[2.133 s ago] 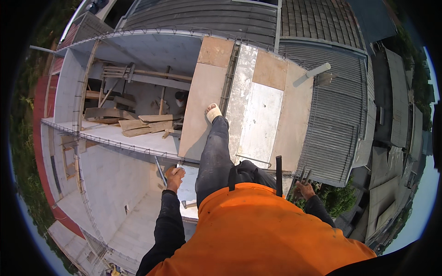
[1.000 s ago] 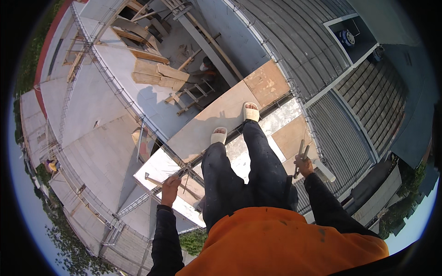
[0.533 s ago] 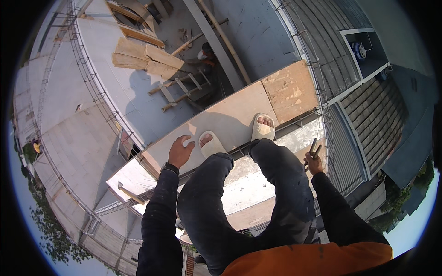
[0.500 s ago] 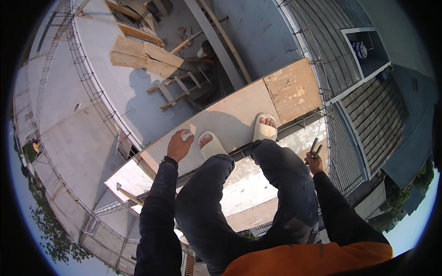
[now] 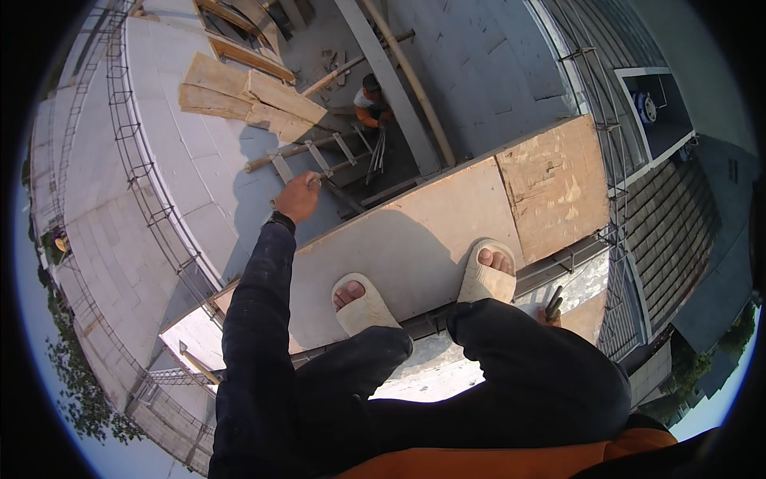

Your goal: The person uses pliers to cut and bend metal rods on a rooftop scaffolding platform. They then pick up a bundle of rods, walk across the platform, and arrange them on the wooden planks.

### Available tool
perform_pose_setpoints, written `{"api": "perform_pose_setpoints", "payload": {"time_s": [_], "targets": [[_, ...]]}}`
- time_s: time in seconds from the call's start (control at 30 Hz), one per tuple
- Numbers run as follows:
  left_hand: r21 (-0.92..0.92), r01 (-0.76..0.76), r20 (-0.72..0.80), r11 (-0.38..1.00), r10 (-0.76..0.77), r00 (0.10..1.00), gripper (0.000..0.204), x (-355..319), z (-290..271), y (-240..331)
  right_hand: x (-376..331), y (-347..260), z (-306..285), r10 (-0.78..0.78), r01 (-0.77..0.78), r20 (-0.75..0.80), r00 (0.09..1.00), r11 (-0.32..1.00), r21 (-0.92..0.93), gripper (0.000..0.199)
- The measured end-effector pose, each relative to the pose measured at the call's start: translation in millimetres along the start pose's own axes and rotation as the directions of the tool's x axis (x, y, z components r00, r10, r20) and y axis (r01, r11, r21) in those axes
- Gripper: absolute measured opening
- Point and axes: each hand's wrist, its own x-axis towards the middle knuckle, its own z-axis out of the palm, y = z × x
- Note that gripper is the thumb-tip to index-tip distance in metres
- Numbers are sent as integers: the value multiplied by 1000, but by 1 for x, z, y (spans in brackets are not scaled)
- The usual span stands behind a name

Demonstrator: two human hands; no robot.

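Observation:
My left hand point(image 5: 299, 198) reaches out past the edge of the plank point(image 5: 383, 239), its fingers curled together. In view it overlaps the end of a bamboo ladder point(image 5: 319, 156); whether it touches the ladder I cannot tell, and anything inside the fingers is hidden. Down at the right, my right hand point(image 5: 549, 318) grips pliers point(image 5: 554, 300), whose two arms point up. My right knee hides most of that hand. Below, in the opening, a person point(image 5: 369, 104) in orange and grey holds several thin rods point(image 5: 377, 153).
Both my sandalled feet stand on the plank, beside a rougher plywood piece point(image 5: 552, 185). Steel rebar cages point(image 5: 144, 172) run along both sides. Loose boards point(image 5: 251, 97) lie on the pale floor at upper left. A bamboo pole point(image 5: 411, 84) and a grey beam point(image 5: 388, 88) cross the opening.
My left hand has moved forward beyond the plank's edge and its fingers have closed. I have crouched lower, and my right knee now covers most of the right hand. The person below shows more fully, with rods.

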Motion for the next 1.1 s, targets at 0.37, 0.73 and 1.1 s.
{"api": "perform_pose_setpoints", "payload": {"time_s": [0.37, 0.73, 1.1], "targets": [[-90, 35, -198, 995, -52, 979, 37, 32, -42, -6, 0, -34, -67, 92, 38, 312, 946, 921, -387, 47], [531, 73, 194, 844, -205, 959, 57, -25, -10, -43, 61, -402, -134, -800, 804, 87, 594, 594, -31, 50], [2, 85, 21, 996, -85, 996, 102, -8, 100, -63, 67, -567, 74, -717, 751, 629, 301, -228, -619, 84]]}}
